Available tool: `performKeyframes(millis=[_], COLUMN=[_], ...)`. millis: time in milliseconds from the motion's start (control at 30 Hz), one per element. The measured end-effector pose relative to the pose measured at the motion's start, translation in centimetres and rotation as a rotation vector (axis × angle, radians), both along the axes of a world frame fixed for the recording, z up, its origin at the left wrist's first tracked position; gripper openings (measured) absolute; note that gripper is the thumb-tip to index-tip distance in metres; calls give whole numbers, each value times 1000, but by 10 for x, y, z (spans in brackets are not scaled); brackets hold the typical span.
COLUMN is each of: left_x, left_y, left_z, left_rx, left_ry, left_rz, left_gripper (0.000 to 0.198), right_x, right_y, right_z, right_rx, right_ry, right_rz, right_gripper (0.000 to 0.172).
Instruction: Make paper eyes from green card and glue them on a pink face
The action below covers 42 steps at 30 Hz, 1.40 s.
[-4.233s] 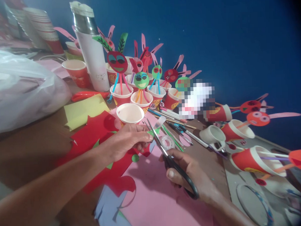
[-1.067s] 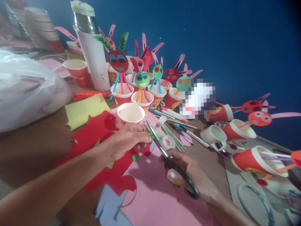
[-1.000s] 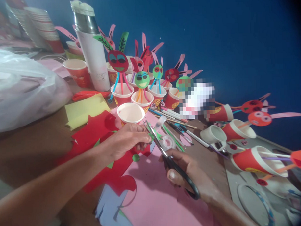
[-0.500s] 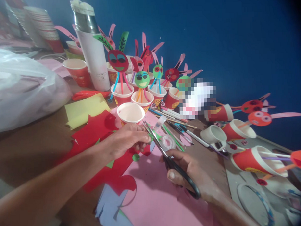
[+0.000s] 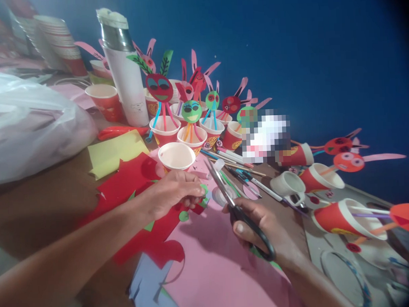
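Between the thumb and fingers of my left hand (image 5: pixel 179 190) is a small piece of green paper (image 5: pixel 205 192). My right hand (image 5: pixel 257 225) grips a pair of scissors (image 5: pixel 226 188) by its black handles, the blades pointing up and away, just right of the green paper and apart from it. Under my left hand lies cut red paper (image 5: pixel 125 183), with a small green paper circle (image 5: pixel 183 216) close by. Pink paper (image 5: pixel 201 261) spreads below both hands. A roll of clear tape (image 5: pixel 222 195) sits behind the scissor blades.
A paper cup (image 5: pixel 177 156) stands just beyond my left hand. Behind it are several cups with paper-face figures (image 5: pixel 159 88) and a white flask (image 5: pixel 126 84). Pens and sticks (image 5: pixel 238 163) lie at centre right, near a white mug (image 5: pixel 288 186). A plastic bag (image 5: pixel 32 128) fills the left.
The scissors have moved a little right, away from the green paper in my left hand. My left hand stays nearly in place. The view has shifted slightly.
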<state>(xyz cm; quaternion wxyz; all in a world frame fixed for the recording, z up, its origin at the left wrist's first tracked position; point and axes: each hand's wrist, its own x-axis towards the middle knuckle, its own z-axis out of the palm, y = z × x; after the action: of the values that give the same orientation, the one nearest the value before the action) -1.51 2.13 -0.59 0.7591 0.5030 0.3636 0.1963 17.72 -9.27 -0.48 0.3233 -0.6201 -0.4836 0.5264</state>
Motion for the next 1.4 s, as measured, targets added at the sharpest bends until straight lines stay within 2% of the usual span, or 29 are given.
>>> performKeyframes(millis=[200, 367, 500, 600, 800, 1067, 1233, 1400], left_x=[3, 9, 15, 19, 27, 28, 26, 27], left_y=[-3, -13, -23, -32, -48, -59, -63, -63], left_z=[-4, -3, -2, -3, -6, -22, -26, -25], left_rx=[-26, -144, -255, -326, -418, -312, -133, -20], left_ry=[-67, -166, -261, -310, -313, -175, -71, -70], left_rz=[55, 117, 122, 118, 90, 94, 74, 20], left_gripper=[20, 18, 14, 11, 13, 28, 44, 48], right_x=[1, 2, -3, -7, -8, -7, -7, -6], right_y=[0, 3, 10, 15, 17, 16, 17, 18], right_z=[1, 12, 22, 19, 3, 11, 0, -8], right_rx=[143, 347, 273, 185, 245, 216, 264, 317], right_ry=[77, -40, 10, 23, 187, 285, 313, 337], right_rz=[-70, -70, -241, -398, -430, -413, -388, -400], right_gripper=[55, 41, 40, 39, 38, 41, 36, 34])
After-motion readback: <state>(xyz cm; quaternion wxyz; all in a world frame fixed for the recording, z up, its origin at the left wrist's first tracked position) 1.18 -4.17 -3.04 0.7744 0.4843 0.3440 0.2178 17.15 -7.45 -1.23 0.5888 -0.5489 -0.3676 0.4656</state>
